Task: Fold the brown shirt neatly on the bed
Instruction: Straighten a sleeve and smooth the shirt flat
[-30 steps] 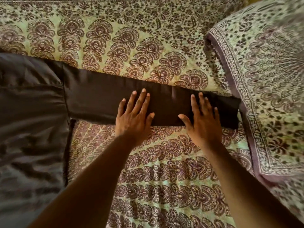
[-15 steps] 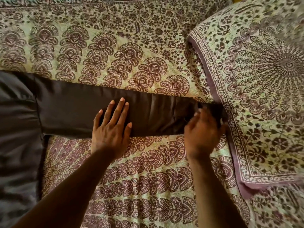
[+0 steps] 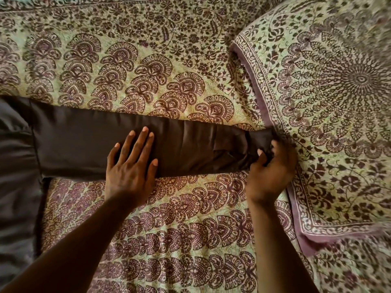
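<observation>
While the brown shirt is spread over the bed, its body is seen at the left edge of the view and one long sleeve is stretched out flat toward the right, across the patterned bedspread. The left hand is laid palm down on the middle of that sleeve, with the fingers straight and slightly spread, so that the cloth is pressed against the bed; the heel of the hand extends past the sleeve's near edge onto the bedspread. The cuff end of the sleeve is gathered and held by the right hand, whose fingers and thumb are curled round the bunched fabric. Between the two hands the sleeve is creased and rumpled, whereas to the left of the flat hand it is smooth. Just beside the gripping hand, a pillow in a matching print with a purple border is seen lying at the right, its edge touching or nearly touching the cuff; which cannot be told, as that spot is blurred.
</observation>
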The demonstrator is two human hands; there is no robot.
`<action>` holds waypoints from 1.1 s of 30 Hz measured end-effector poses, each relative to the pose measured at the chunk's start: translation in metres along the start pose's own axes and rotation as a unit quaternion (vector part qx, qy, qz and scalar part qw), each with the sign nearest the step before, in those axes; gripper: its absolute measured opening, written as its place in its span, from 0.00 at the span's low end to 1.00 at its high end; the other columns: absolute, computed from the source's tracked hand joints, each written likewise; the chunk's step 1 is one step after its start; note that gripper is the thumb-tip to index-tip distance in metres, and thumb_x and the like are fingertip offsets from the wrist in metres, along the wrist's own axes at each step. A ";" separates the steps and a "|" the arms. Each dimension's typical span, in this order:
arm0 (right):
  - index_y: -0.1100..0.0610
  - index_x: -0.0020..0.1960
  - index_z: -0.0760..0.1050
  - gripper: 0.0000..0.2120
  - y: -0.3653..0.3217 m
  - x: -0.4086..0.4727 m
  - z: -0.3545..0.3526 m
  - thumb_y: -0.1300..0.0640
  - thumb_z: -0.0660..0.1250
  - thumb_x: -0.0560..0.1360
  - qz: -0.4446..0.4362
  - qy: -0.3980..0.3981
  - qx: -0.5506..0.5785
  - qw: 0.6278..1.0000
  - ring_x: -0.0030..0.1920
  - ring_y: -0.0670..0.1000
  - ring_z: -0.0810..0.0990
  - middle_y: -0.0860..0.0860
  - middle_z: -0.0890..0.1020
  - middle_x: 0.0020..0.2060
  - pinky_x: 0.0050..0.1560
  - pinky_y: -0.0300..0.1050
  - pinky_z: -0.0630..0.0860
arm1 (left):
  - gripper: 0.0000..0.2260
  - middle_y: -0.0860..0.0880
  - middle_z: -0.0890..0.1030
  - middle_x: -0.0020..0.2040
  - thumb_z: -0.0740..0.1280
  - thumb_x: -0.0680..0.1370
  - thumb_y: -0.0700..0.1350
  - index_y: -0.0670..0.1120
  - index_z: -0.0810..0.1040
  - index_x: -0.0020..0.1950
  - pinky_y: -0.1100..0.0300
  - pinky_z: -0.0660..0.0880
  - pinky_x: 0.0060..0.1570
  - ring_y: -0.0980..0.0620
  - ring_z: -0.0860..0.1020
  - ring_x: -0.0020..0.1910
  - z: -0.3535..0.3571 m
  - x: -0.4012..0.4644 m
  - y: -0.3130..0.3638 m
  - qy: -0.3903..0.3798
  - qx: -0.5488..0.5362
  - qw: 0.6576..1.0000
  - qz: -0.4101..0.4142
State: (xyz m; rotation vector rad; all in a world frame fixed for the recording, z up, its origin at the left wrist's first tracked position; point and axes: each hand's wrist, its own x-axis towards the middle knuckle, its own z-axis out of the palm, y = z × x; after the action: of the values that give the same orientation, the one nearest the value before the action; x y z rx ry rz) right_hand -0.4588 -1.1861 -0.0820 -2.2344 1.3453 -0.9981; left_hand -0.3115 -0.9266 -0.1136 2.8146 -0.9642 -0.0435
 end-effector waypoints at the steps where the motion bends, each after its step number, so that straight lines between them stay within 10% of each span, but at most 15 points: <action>1: 0.69 0.60 0.79 0.15 0.005 -0.002 -0.001 0.69 0.71 0.74 0.012 0.001 0.002 1.000 0.57 0.64 0.77 0.68 0.81 0.54 0.61 0.36 0.70 | 0.28 0.53 0.52 0.85 0.51 0.84 0.56 0.51 0.54 0.84 0.44 0.56 0.79 0.48 0.52 0.84 0.000 0.000 0.001 0.000 0.000 1.000 0.004; 9: 0.67 0.68 0.75 0.19 -0.018 -0.022 0.003 0.67 0.68 0.77 -0.094 0.027 -0.010 0.995 0.67 0.62 0.71 0.66 0.76 0.65 0.72 0.46 0.62 | 0.28 0.53 0.52 0.85 0.52 0.84 0.56 0.51 0.54 0.84 0.44 0.56 0.79 0.49 0.52 0.84 0.002 -0.001 -0.001 0.010 0.007 1.000 -0.001; 17: 0.52 0.83 0.57 0.29 -0.062 -0.054 0.067 0.42 0.50 0.86 -0.291 -0.348 -0.127 0.882 0.83 0.54 0.52 0.50 0.56 0.84 0.79 0.66 0.55 | 0.28 0.53 0.53 0.85 0.52 0.84 0.56 0.51 0.54 0.84 0.44 0.57 0.78 0.49 0.53 0.84 0.004 -0.003 -0.002 0.013 0.013 1.000 0.000; 24: 0.40 0.83 0.48 0.38 0.012 0.003 0.015 0.24 0.41 0.78 -0.226 -0.293 -0.300 0.879 0.84 0.57 0.48 0.51 0.51 0.84 0.77 0.73 0.43 | 0.28 0.53 0.53 0.85 0.51 0.84 0.56 0.51 0.54 0.84 0.43 0.57 0.78 0.49 0.53 0.84 0.003 -0.002 -0.001 0.016 0.004 1.000 0.002; 33: 0.56 0.84 0.51 0.47 0.025 0.008 0.013 0.23 0.42 0.78 -0.193 -0.253 -0.271 0.908 0.83 0.54 0.54 0.55 0.56 0.83 0.81 0.60 0.46 | 0.28 0.53 0.53 0.85 0.51 0.84 0.56 0.51 0.53 0.84 0.44 0.56 0.79 0.49 0.52 0.84 0.003 -0.002 0.000 0.008 0.003 1.000 -0.003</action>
State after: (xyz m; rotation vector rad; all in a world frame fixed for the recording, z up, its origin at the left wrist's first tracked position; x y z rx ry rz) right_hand -0.4625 -1.2056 -0.1031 -2.9708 1.0409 -0.0791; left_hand -0.3131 -0.9263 -0.1165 2.8189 -0.9530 -0.0181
